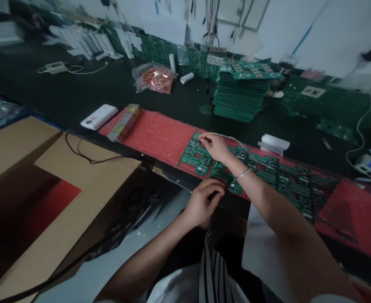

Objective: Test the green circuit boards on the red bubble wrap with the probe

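Observation:
A row of green circuit boards [196, 152] lies on red bubble wrap [160, 134] along the bench's front edge. My right hand [216, 147], with a bracelet at the wrist, is over the leftmost boards, thumb and forefinger pinched at the end of a thin multicoloured cable [232, 139]. That cable trails rightward over the boards. My left hand [204, 201], with a ring, is at the front edge of the boards, its fingers curled towards the thumb; anything between them is too small to make out.
Behind the boards stands a tall stack of green panels [240, 97]. A bag of copper-coloured parts [156, 79], a white power bank [99, 117] and a yellowish box [125, 123] lie further left. An open cardboard box [87, 168] is at the front left.

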Action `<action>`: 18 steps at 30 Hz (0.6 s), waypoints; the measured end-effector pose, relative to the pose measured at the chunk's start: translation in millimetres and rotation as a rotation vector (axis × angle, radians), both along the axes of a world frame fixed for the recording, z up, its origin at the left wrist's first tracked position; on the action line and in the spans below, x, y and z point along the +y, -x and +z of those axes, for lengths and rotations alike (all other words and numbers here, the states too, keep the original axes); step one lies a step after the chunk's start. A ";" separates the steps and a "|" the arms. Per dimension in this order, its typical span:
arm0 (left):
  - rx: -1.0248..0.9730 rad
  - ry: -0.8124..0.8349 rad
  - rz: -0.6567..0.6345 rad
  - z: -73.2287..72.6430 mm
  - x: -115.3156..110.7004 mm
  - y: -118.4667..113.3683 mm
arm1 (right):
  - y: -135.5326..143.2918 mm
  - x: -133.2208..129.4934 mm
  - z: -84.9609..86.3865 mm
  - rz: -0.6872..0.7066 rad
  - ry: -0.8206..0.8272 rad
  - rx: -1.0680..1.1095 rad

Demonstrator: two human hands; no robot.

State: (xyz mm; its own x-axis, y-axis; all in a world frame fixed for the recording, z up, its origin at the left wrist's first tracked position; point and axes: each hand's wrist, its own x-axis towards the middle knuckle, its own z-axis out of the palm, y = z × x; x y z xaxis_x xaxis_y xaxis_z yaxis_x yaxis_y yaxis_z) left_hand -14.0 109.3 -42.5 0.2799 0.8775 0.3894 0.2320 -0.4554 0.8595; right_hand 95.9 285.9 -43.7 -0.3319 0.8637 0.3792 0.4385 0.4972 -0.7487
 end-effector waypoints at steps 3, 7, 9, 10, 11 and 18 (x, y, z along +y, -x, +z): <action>0.006 -0.030 0.179 -0.3 32.0 38.8 | 5.6 -4.7 -0.5 0.060 -0.009 -0.033; 0.078 -0.035 0.356 -10.9 60.6 73.5 | 9.0 -17.6 -0.9 0.131 -0.033 -0.062; 0.099 -0.036 0.401 -16.6 66.7 80.2 | 10.5 -20.7 -2.1 0.148 -0.036 -0.089; 0.102 -0.036 0.413 -18.7 68.1 81.5 | 11.1 -21.2 -2.7 0.153 -0.038 -0.107; 0.104 -0.033 0.418 -20.1 68.9 81.9 | 11.5 -21.1 -3.3 0.156 -0.041 -0.124; 0.108 0.026 0.400 -18.1 68.4 83.5 | 12.5 -18.9 -2.6 0.191 -0.112 -0.238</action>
State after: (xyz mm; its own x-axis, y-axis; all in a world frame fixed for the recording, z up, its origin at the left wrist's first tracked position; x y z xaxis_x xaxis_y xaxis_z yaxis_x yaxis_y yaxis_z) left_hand -97.5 177.7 -60.6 -0.0469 0.9346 0.3526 0.4759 -0.2894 0.8305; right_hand 83.4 267.1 -46.3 -0.5747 0.7345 0.3608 0.4857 0.6610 -0.5721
